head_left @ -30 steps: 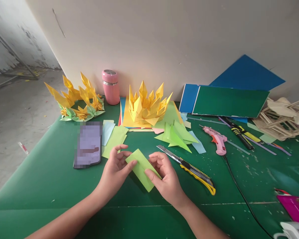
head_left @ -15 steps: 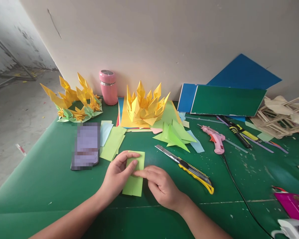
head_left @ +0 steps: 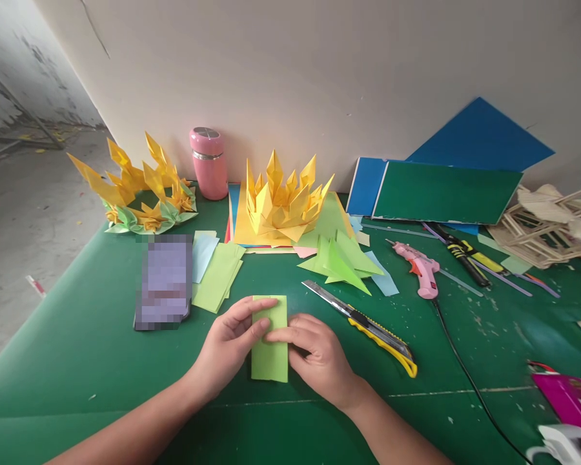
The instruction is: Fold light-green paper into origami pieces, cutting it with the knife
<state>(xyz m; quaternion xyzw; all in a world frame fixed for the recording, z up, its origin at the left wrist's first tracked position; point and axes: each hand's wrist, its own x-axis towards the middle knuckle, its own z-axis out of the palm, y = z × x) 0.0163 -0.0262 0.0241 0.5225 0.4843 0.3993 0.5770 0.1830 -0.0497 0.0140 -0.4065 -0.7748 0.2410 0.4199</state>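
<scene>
A light green paper rectangle (head_left: pixel 269 363) stands nearly upright to my view on the green table, its long side pointing towards me. My left hand (head_left: pixel 230 339) grips its left side, thumb on the face and index finger across the top. From the right, my right hand (head_left: pixel 317 352) has its index finger laid on the paper's middle, with the other fingers curled at the right edge; its thumb is partly hidden. A utility knife (head_left: pixel 363 326) with a yellow handle lies right of my hands, blade out. Green paper strips (head_left: pixel 217 278) are stacked beyond my left hand.
A phone (head_left: pixel 167 278) lies at left. Yellow folded-paper crowns (head_left: pixel 285 206) stand at the back, near a pink flask (head_left: pixel 209 165). Folded green pieces (head_left: pixel 339 261) lie beyond the knife. A pink glue gun (head_left: pixel 421 271) trails its cord at right, near pliers (head_left: pixel 465 258).
The green paper has shifted slightly right and straightened from a small tilt. My right hand's fingers have come closer around its right edge.
</scene>
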